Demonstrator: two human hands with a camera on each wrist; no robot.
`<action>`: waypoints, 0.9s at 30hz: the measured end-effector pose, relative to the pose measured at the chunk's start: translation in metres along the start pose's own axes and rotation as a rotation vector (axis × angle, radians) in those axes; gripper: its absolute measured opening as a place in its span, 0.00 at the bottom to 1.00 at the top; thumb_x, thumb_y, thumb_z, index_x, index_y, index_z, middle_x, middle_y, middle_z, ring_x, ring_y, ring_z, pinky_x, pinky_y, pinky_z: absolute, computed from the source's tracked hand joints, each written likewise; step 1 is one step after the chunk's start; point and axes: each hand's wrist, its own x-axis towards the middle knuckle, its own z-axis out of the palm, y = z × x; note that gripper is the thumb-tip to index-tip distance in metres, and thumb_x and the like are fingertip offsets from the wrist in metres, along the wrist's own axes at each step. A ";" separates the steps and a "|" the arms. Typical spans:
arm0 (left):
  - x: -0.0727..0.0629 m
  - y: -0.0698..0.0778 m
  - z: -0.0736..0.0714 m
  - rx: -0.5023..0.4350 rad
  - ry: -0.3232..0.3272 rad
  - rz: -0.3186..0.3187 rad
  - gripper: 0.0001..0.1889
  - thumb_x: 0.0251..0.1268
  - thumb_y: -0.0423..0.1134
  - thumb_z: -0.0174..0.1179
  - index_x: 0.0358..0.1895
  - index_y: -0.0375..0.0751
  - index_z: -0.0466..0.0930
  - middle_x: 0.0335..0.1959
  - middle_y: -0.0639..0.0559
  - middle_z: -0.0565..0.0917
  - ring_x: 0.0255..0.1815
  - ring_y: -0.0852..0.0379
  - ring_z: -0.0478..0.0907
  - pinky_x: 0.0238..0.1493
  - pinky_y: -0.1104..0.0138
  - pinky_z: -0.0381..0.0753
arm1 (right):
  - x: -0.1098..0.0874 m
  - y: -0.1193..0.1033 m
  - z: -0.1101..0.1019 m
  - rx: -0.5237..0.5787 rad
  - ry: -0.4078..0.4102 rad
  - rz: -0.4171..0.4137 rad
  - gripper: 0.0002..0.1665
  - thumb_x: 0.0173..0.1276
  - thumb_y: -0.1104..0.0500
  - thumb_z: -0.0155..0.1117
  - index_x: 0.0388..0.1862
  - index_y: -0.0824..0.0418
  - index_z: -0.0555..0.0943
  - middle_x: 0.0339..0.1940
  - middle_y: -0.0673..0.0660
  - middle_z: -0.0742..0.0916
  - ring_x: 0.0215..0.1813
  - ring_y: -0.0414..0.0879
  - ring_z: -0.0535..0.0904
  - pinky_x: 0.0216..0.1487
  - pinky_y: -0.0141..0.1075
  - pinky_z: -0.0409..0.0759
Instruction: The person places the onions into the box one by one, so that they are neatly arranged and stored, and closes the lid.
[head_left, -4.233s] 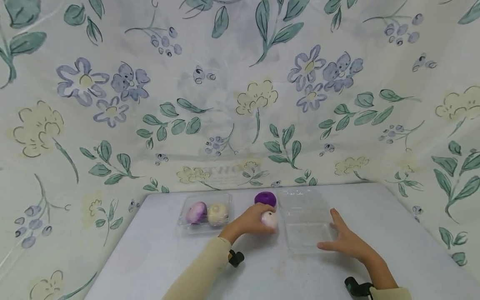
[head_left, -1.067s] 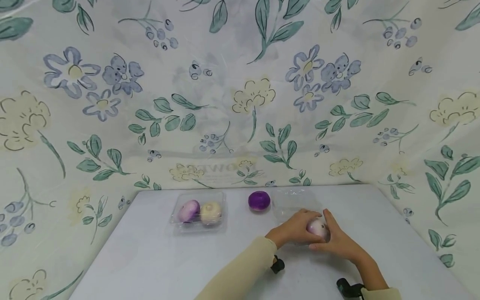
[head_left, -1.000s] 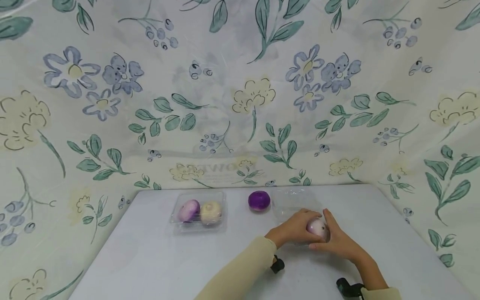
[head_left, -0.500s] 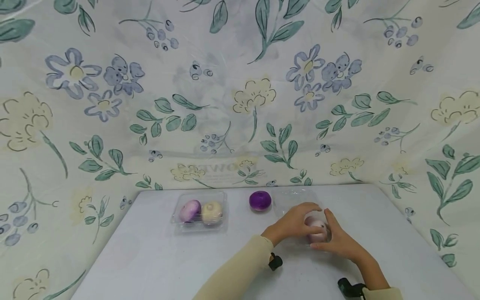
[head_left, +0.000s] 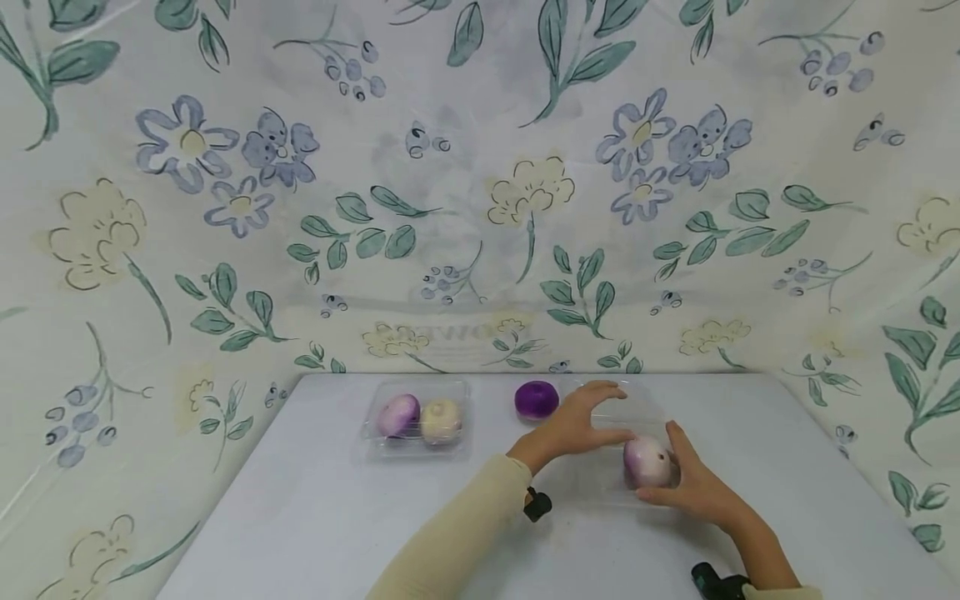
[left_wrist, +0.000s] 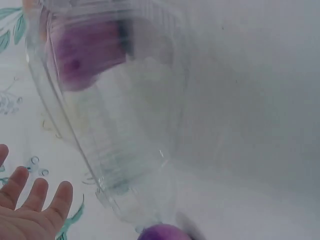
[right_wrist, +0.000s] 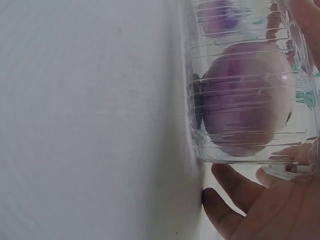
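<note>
A purple-and-white onion [head_left: 647, 462] sits in the front right part of a clear plastic clamshell container [head_left: 600, 481], whose lid lies spread toward the back. My left hand [head_left: 566, 425] hovers over the container's left side, fingers spread and holding nothing; its thumb tip is near the onion. With thumb and fingers on either side, my right hand [head_left: 699, 485] grips the container's right end. In the right wrist view, the onion [right_wrist: 245, 100] shows through the ribbed plastic wall, with fingers [right_wrist: 237, 187] at the box's end. A dark purple onion [head_left: 536, 401] lies just behind my left hand.
At the left stands another clear container [head_left: 375, 454], holding a purple onion [head_left: 399, 415] and a cream-coloured onion [head_left: 441, 421]. The white table [head_left: 315, 508] ends at a flower-patterned curtain [head_left: 450, 250].
The left hand brought the purple-and-white onion from beside the container into it, then let go and drew back up and left. The right hand stayed at the container's end.
</note>
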 end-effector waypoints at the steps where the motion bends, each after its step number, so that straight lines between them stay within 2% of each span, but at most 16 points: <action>1: 0.000 -0.001 -0.002 0.004 0.004 -0.007 0.30 0.62 0.52 0.67 0.65 0.45 0.75 0.70 0.49 0.73 0.74 0.54 0.67 0.73 0.61 0.67 | 0.000 0.001 0.000 0.000 -0.002 0.001 0.76 0.58 0.43 0.74 0.79 0.67 0.27 0.80 0.73 0.38 0.77 0.76 0.47 0.71 0.70 0.52; 8: -0.003 -0.009 -0.014 -0.027 0.027 -0.046 0.30 0.62 0.52 0.67 0.65 0.45 0.75 0.70 0.48 0.73 0.74 0.53 0.67 0.73 0.60 0.66 | -0.002 0.000 0.000 -0.004 -0.013 0.000 0.75 0.58 0.44 0.74 0.78 0.68 0.27 0.80 0.74 0.38 0.77 0.76 0.47 0.71 0.71 0.51; 11: -0.004 -0.014 -0.018 -0.033 0.036 -0.078 0.30 0.62 0.53 0.67 0.66 0.46 0.74 0.71 0.49 0.73 0.74 0.53 0.66 0.74 0.59 0.66 | -0.002 -0.001 0.000 0.001 -0.013 -0.007 0.75 0.58 0.45 0.74 0.78 0.69 0.27 0.79 0.74 0.38 0.77 0.77 0.48 0.71 0.71 0.51; 15: -0.009 -0.020 -0.023 -0.062 0.053 -0.151 0.31 0.61 0.54 0.67 0.66 0.48 0.74 0.71 0.50 0.72 0.75 0.52 0.64 0.74 0.55 0.65 | 0.000 -0.001 -0.001 0.017 -0.024 0.026 0.76 0.58 0.44 0.74 0.78 0.67 0.26 0.80 0.74 0.37 0.77 0.76 0.46 0.71 0.71 0.47; 19: -0.013 -0.030 -0.025 -0.076 0.089 -0.218 0.32 0.61 0.55 0.67 0.66 0.50 0.74 0.72 0.51 0.71 0.76 0.52 0.64 0.74 0.53 0.65 | -0.001 -0.001 -0.001 0.026 -0.035 0.055 0.76 0.58 0.43 0.73 0.79 0.66 0.26 0.80 0.73 0.36 0.78 0.76 0.45 0.71 0.71 0.44; 27: -0.018 -0.056 -0.027 -0.072 0.191 -0.252 0.31 0.60 0.52 0.69 0.65 0.46 0.75 0.71 0.48 0.73 0.74 0.49 0.65 0.73 0.51 0.66 | 0.004 -0.002 0.000 0.012 -0.024 0.042 0.76 0.57 0.43 0.74 0.79 0.66 0.27 0.80 0.73 0.37 0.78 0.75 0.45 0.72 0.70 0.44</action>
